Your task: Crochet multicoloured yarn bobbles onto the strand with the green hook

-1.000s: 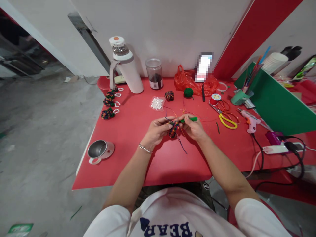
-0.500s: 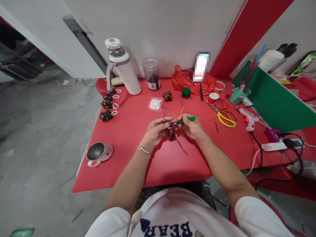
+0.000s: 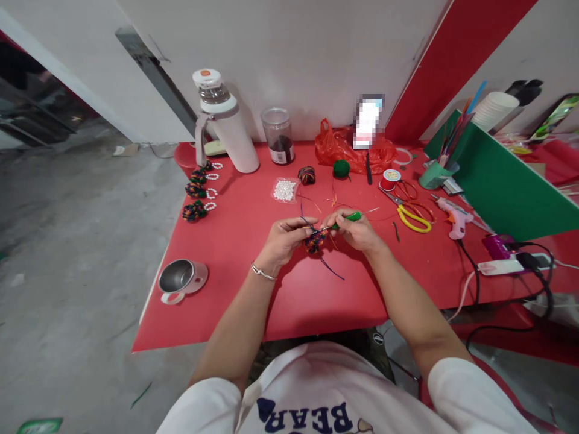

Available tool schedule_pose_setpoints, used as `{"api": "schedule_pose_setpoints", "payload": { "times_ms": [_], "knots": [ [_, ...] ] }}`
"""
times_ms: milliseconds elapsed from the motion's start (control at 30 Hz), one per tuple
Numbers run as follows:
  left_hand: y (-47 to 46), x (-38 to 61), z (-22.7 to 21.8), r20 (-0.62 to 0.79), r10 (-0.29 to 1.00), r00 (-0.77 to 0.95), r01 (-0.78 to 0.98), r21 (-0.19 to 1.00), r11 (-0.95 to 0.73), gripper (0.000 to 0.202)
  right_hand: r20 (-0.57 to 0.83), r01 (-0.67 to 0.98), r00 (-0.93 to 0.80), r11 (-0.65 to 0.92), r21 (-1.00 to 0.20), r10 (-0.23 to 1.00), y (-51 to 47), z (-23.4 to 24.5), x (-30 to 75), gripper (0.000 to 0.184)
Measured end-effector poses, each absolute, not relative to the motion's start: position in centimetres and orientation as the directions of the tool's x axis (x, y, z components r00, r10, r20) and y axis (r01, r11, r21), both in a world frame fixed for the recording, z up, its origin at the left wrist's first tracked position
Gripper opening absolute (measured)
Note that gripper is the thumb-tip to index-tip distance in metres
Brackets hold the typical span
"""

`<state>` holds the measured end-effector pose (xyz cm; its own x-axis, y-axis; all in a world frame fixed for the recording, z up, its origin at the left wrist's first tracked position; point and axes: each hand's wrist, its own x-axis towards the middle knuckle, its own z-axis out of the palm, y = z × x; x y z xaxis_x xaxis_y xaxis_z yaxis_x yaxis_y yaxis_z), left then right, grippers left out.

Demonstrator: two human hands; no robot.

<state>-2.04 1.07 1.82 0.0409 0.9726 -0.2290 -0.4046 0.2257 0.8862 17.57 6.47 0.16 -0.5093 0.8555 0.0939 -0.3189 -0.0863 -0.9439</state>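
Left hand (image 3: 281, 242) pinching dark multicoloured yarn piece (image 3: 315, 243) between thumb and fingers; right hand (image 3: 357, 233) clamped round green-handled hook (image 3: 353, 217), metal shaft reaching piece's upper edge; piece between both hands, over middle of red worktop (image 3: 298, 307); dark blue strand (image 3: 332, 269) trailing from it toward person; beyond hands, packet of white beads (image 3: 284, 190), multicoloured yarn ball (image 3: 306, 175), green yarn ball (image 3: 341, 169); to right, yellow-handled scissors (image 3: 415, 223), pink glue gun (image 3: 458, 218); mug (image 3: 194, 278) near left edge
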Motion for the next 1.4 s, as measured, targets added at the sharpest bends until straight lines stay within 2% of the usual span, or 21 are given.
{"api": "schedule_pose_setpoints", "payload": {
  "times_ms": [200, 300, 367, 467, 533, 667, 767, 867, 1000, 1100, 1200, 1267, 1333, 1400],
  "knots": [
    [1.3, -2.3, 1.2, -0.163, 0.987, -0.007, -0.324, 0.934, 0.152, 0.029, 0.138, -0.153, -0.551, 0.063, -0.986, 0.823, 6.2, 1.0, 18.6, 0.028],
    [1.5, -2.2, 1.1, -0.136, 0.988, -0.073, -0.27, 0.956, 0.112, 0.029, 0.195, -0.042, -0.503, 0.201, -0.979, 0.842, 5.8, 1.7, 18.4, 0.026],
    [1.6, -2.2, 1.0, -0.13, 0.985, -0.11, -0.261, 0.96, 0.098, 0.029, 0.281, 0.009, -0.477, 0.324, -0.946, 0.833, 5.5, 1.9, 18.0, 0.024],
    [1.8, -2.1, 0.8, -0.14, 0.982, -0.126, -0.345, 0.934, 0.089, 0.03, 0.447, 0.057, -0.46, 0.528, -0.847, 0.767, 5.1, 1.4, 17.1, 0.017],
    [1.9, -2.0, 0.8, -0.194, 0.976, -0.101, -0.448, 0.885, 0.129, 0.033, 0.521, 0.114, -0.467, 0.633, -0.765, 0.714, 4.7, 0.8, 16.6, 0.013],
    [1.8, -2.0, 1.3, -0.288, 0.957, 0.043, -0.59, 0.766, 0.256, 0.034, 0.574, 0.209, -0.458, 0.71, -0.672, 0.679, 4.3, -0.3, 16.1, 0.018],
    [1.7, -2.4, 1.6, -0.295, 0.944, 0.147, -0.602, 0.73, 0.322, 0.033, 0.606, 0.102, -0.479, 0.726, -0.68, 0.635, 4.9, -0.3, 16.5, 0.017],
    [1.7, -2.8, 1.8, -0.303, 0.942, 0.147, -0.52, 0.786, 0.334, 0.032, 0.57, 0.033, -0.538, 0.691, -0.722, 0.621, 5.8, 0.3, 17.1, 0.016],
    [1.8, -3.1, 1.7, -0.287, 0.957, 0.049, -0.363, 0.887, 0.285, 0.03, 0.508, 0.055, -0.568, 0.645, -0.762, 0.648, 5.8, 1.5, 17.6, 0.012],
    [1.7, -3.1, 1.7, -0.266, 0.962, 0.064, -0.314, 0.91, 0.273, 0.029, 0.438, 0.058, -0.553, 0.558, -0.828, 0.709, 5.1, 2.3, 17.8, 0.014],
    [1.6, -3.2, 1.9, -0.265, 0.958, 0.109, -0.331, 0.899, 0.286, 0.029, 0.288, -0.006, -0.525, 0.335, -0.942, 0.801, 4.7, 2.5, 17.9, 0.021],
    [1.5, -3.2, 2.0, -0.269, 0.952, 0.143, -0.363, 0.881, 0.303, 0.03, 0.186, -0.136, -0.501, 0.135, -0.981, 0.845, 4.9, 2.1, 17.8, 0.025],
    [1.4, -3.0, 2.1, -0.268, 0.948, 0.171, -0.397, 0.862, 0.315, 0.031, 0.111, -0.279, -0.491, -0.036, -0.96, 0.864, 5.1, 1.3, 17.3, 0.03],
    [1.3, -2.7, 2.1, -0.256, 0.954, 0.156, -0.432, 0.85, 0.299, 0.032, 0.081, -0.373, -0.487, -0.123, -0.92, 0.87, 5.3, 0.4, 16.6, 0.036]
  ]
}}
